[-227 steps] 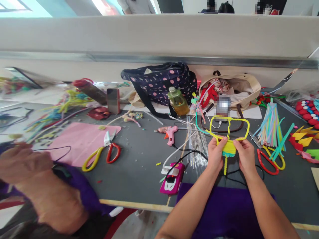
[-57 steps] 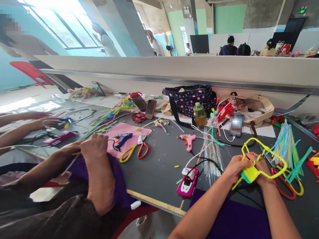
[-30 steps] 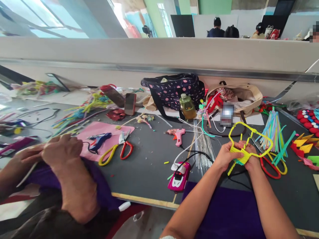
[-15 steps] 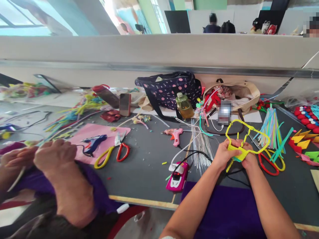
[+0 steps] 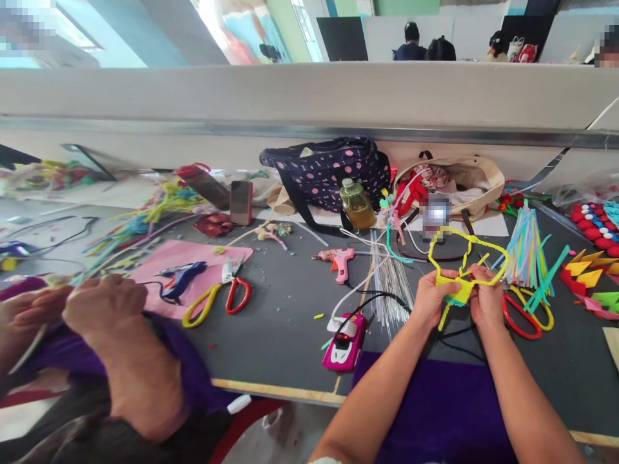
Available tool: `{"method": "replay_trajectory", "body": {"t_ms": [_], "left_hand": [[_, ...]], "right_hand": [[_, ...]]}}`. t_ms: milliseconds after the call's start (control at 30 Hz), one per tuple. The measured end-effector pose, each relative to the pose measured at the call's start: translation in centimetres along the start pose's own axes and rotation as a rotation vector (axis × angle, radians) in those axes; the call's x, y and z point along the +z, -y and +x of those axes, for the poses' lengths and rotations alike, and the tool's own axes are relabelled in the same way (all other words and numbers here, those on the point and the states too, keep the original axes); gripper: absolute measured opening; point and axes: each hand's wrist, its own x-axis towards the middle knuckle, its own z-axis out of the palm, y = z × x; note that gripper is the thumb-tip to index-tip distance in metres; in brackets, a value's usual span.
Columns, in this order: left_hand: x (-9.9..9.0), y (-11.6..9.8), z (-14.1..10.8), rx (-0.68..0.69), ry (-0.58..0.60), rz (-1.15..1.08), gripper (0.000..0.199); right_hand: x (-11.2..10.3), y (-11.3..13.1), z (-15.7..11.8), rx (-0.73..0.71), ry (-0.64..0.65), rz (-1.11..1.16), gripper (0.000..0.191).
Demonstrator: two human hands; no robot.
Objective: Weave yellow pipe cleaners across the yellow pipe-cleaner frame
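Observation:
A yellow pipe-cleaner piece (image 5: 458, 293) is held up over the table's right part. It has a dense yellow body with a pale green lower edge, two open loops above, and a stem hanging below. My left hand (image 5: 430, 299) is closed on its left side, thumb across the front. My right hand (image 5: 487, 301) pinches the right side, close to the base of the right loop. Scissors with red and yellow handles (image 5: 522, 325) lie just right of my right hand. Thin metal wires (image 5: 389, 283) are spread left of my left hand.
A pink glue gun (image 5: 342, 264) and a magenta power strip (image 5: 344, 345) with cables lie left of my arms. Pipe cleaners (image 5: 525, 258) stand bunched at right. Behind are a bottle (image 5: 356, 205) and bags. A co-worker's hands (image 5: 104, 303) are at far left.
The yellow piece has turned and shifted slightly left, its loops spreading wider. My right hand has moved right, away from my left, to the piece's right side.

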Motion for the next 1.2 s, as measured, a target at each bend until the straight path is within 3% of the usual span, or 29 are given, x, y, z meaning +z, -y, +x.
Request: {"method": "replay_trajectory", "body": {"t_ms": [133,300,367,533,600,900,1200], "left_hand": [[-0.2,0.2,0.4,0.013,-0.035,-0.026,0.035],[-0.6,0.2,0.8,0.067,-0.138,-0.029,0.033],[-0.6,0.2,0.9,0.083,-0.151,-0.039,0.034],[-0.5,0.0,0.7,0.115,-0.146,-0.105,0.036],[-0.5,0.0,0.7,0.124,-0.142,-0.116,0.036],[-0.5,0.1,0.7,0.133,-0.154,-0.175,0.034],[-0.6,-0.1,0.7,0.166,-0.162,-0.147,0.03]], "right_hand": [[0.0,0.1,0.1,0.005,0.028,-0.014,0.03],[-0.4,0.7,0.5,-0.057,-0.118,0.05,0.022],[-0.4,0.8,0.3,-0.035,-0.072,0.061,0.017],[0.2,0.6,-0.8,0.115,0.183,-0.023,0.019],[0.5,0.4,-1.1,0.102,0.231,-0.081,0.021],[0.5,-0.5,-1.0,-0.144,0.181,-0.289,0.025],[0.7,-0.7,-1.0,-0.111,0.226,-0.304,0.031]]}}
